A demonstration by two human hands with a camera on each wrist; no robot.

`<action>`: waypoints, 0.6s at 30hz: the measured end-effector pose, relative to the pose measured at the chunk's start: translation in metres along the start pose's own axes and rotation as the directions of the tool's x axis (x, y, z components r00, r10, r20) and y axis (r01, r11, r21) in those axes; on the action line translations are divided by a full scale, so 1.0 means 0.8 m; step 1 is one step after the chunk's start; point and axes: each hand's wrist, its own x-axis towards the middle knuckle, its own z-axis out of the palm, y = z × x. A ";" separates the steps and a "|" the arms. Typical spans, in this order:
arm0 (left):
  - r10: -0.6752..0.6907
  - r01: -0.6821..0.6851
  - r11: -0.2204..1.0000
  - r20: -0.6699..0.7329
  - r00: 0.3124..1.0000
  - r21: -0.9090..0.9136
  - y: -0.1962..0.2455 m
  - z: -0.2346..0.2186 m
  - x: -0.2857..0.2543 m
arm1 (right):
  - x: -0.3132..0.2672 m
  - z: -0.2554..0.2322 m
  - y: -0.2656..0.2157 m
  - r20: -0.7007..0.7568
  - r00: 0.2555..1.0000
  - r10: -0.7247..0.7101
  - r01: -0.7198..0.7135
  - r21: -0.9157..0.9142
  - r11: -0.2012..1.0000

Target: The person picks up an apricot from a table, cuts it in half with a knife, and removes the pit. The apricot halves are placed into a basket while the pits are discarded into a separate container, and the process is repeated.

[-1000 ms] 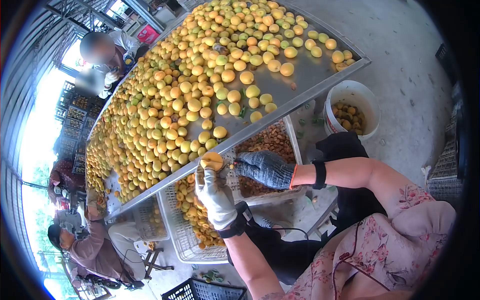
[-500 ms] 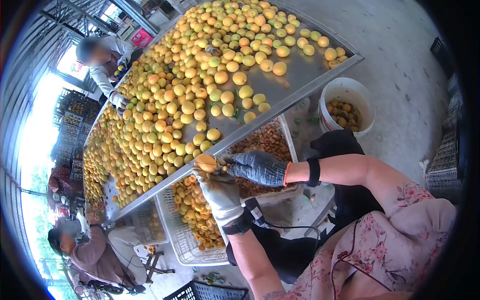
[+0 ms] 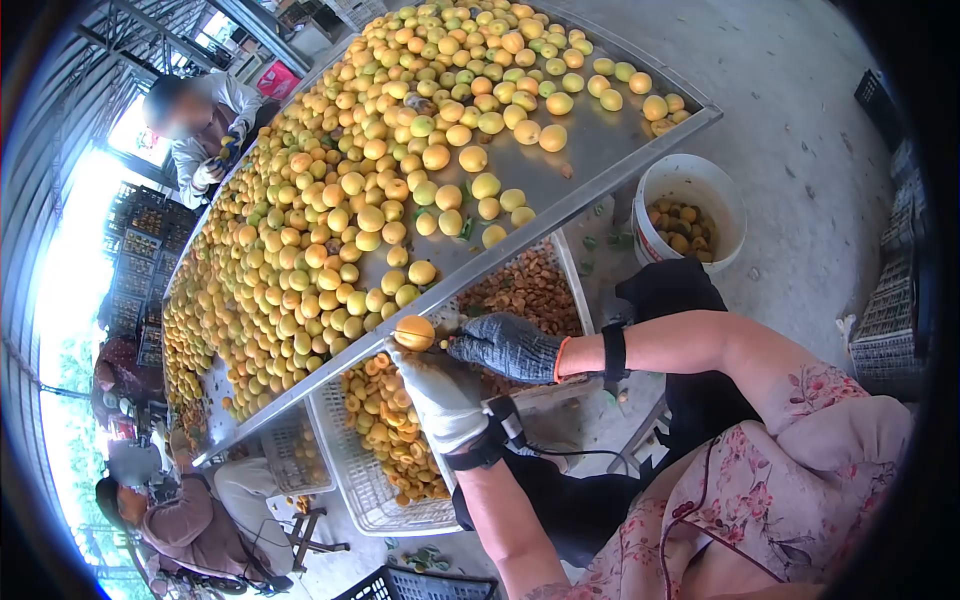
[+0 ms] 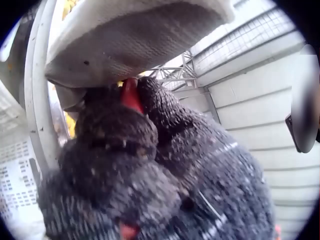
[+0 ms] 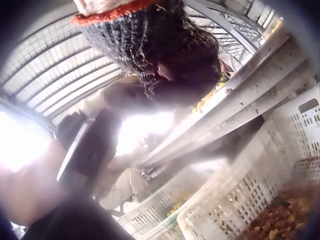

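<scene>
My left hand [image 3: 440, 395], in a white glove, holds up a round yellow-orange apricot [image 3: 414, 332] at the table edge. A thin line crosses the fruit's skin. Just right of it is my right hand [image 3: 508, 345], in a dark grey knit glove with an orange cuff, its fingers curled. In the left wrist view, a slim red tool [image 4: 131, 95] shows between those grey fingers; most of it is hidden, and I cannot tell its kind. Below my left hand a white crate [image 3: 385, 522] holds halved apricots [image 3: 390, 430]. Another crate, under my right hand, contains brown pits [image 3: 525, 285].
A metal table [image 3: 600, 145] carries a large heap of apricots [image 3: 330, 220]. At right stands a white bucket [image 3: 725, 185] with fruit inside. A black crate [image 3: 400, 585] is on the floor in front. Other people sit across and left of the table.
The fruit in my left hand showed a flat cut face earlier; now a round one is there. My right fingers have drawn slightly back from it. The person across has pulled a hand back from the heap.
</scene>
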 end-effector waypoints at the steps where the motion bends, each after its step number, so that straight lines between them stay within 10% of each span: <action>1: -0.002 0.002 1.000 0.002 1.000 0.001 0.003 -0.001 0.002 | 0.000 -0.001 0.003 -0.003 1.000 0.001 -0.001 0.000 1.000; 7: 0.257 -0.247 0.868 0.034 0.966 0.430 0.005 -0.003 -0.001 | 0.006 -0.018 -0.003 0.061 0.995 0.078 -0.076 -0.031 0.997; 11: 0.122 -0.122 0.993 0.008 0.993 -0.007 -0.005 0.004 -0.001 | 0.006 -0.012 0.009 0.018 0.999 -0.029 0.029 -0.011 1.000; 18: 0.255 -0.263 0.946 0.071 0.964 0.187 -0.008 -0.008 0.002 | 0.006 -0.007 0.015 -0.009 1.000 -0.028 0.027 -0.127 0.992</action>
